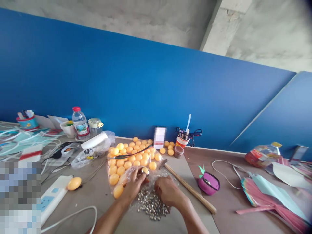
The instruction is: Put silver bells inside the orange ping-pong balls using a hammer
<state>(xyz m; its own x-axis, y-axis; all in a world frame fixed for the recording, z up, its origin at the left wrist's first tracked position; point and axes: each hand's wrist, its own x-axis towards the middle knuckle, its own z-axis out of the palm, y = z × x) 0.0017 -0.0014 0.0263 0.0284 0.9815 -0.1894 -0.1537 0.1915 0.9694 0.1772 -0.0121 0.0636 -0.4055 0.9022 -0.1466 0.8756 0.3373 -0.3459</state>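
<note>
My left hand [136, 180] is closed around a small pale piece with a shiny metal part [145, 171]; its exact kind is too small to make out. Just to its right, my right hand [168, 191] has its fingers curled together, pointing down beside a pile of small shiny metal pieces [154, 205]. What its fingertips hold, if anything, is hidden. The metal pieces lie on clear plastic in front of both hands. Behind my left hand, a clear bag [109, 178] spreads out with many orange balls [128, 165] in it.
A hammer [190, 187] with a wooden handle lies right of my right hand. Beyond it sits a small purple pouch [209, 183]. A propped phone [160, 138] and a cup of pens [182, 141] stand by the blue partition [146, 81]. At left are a power strip [55, 198] and a water bottle [81, 125].
</note>
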